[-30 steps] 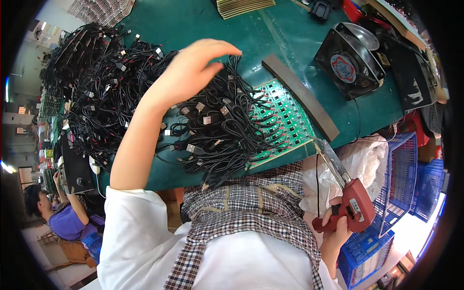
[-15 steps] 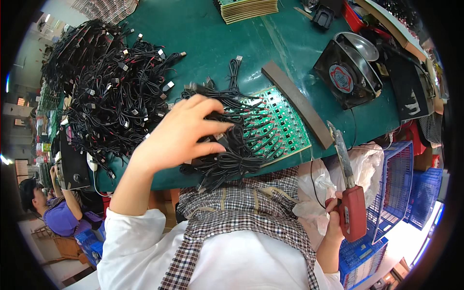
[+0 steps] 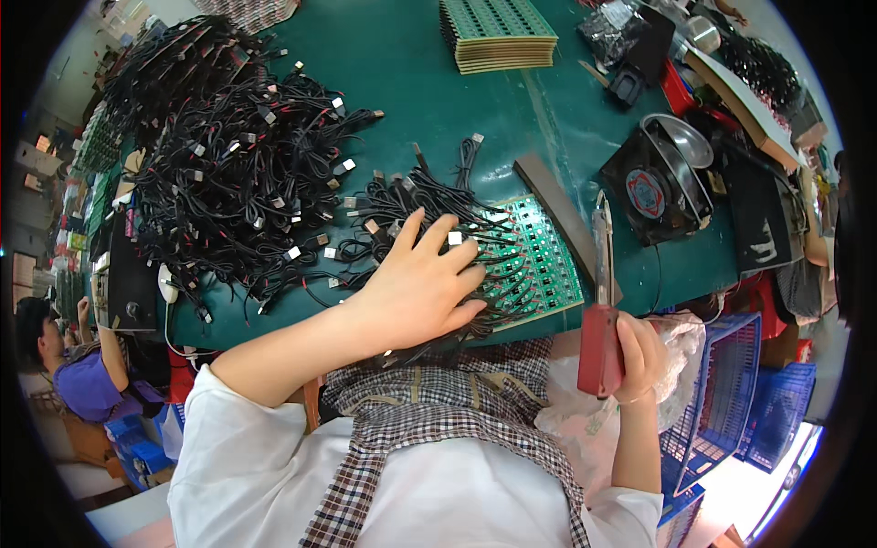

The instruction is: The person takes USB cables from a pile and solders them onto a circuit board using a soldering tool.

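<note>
My left hand (image 3: 422, 285) lies flat, fingers spread, on a bundle of black cables (image 3: 429, 205) whose ends run onto a green circuit board panel (image 3: 539, 260) near the table's front edge. My right hand (image 3: 639, 356) grips the red handle of a soldering iron (image 3: 601, 310), its long metal tip pointing up and away just right of the panel. The iron is held off the board, near the table edge.
A big heap of black cables (image 3: 219, 164) covers the green table (image 3: 411, 82) at the left. A stack of green boards (image 3: 498, 32) sits at the back, a black fan (image 3: 653, 187) at the right, blue baskets (image 3: 731, 402) lower right. Another person (image 3: 64, 356) sits at the left.
My left hand came back from the cable heap and pulled a bundle onto the green panel, then pressed down on it. My right hand raised the soldering iron toward the table.
</note>
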{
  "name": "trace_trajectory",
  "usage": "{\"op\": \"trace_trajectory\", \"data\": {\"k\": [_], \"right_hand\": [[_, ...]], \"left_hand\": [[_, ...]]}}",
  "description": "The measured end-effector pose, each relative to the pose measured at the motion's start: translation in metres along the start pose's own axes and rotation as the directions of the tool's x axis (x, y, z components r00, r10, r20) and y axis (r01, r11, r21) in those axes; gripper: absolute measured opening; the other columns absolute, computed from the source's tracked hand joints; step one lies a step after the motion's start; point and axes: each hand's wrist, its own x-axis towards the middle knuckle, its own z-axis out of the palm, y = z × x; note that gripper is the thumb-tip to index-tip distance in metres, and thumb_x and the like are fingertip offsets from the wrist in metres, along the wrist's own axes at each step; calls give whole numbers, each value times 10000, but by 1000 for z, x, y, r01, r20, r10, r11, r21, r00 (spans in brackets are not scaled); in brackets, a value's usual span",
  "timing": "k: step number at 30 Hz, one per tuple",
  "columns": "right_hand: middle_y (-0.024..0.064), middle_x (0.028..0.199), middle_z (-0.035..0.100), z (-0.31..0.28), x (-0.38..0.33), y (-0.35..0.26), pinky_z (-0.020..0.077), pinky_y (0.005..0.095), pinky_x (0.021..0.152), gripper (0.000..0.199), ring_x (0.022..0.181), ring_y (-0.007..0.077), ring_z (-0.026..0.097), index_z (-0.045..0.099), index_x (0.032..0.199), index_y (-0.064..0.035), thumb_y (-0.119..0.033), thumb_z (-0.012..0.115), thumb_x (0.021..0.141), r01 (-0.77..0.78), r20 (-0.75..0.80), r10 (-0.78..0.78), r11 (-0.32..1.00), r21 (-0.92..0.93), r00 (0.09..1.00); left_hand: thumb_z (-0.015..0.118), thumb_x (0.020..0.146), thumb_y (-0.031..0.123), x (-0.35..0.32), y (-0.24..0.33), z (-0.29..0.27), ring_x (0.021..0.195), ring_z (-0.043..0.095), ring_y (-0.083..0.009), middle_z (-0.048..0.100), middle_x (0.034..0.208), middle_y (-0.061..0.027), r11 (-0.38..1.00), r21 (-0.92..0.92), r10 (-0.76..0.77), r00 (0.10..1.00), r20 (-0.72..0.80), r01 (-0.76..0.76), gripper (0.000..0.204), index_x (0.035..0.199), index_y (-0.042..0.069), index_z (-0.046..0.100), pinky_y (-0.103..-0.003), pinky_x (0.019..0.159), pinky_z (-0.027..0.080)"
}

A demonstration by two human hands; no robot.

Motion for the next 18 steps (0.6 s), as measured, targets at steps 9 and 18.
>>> {"op": "trace_trajectory", "data": {"k": [9,18], "right_hand": [[138,981,610,22,28,17,466,328,574,481,689,264,580,559,1134,-18,-73,573,656,82,86,-72,989,-124,994],[136,987,601,33,43,13,473,343,630,512,739,275,586,520,1177,-24,-57,578,670,103,178,-69,977,-188,982]], "left_hand": [[654,732,300,-46,-4,2,1088,440,-286,512,950,-38,999,-45,18,982,-191,-27,233,805,88,592,-417,823,362],[656,778,225,-30,-74,-44,864,609,-261,616,905,-104,816,-491,-542,700,-465,306,262,949,30,615,-350,740,472]]}}
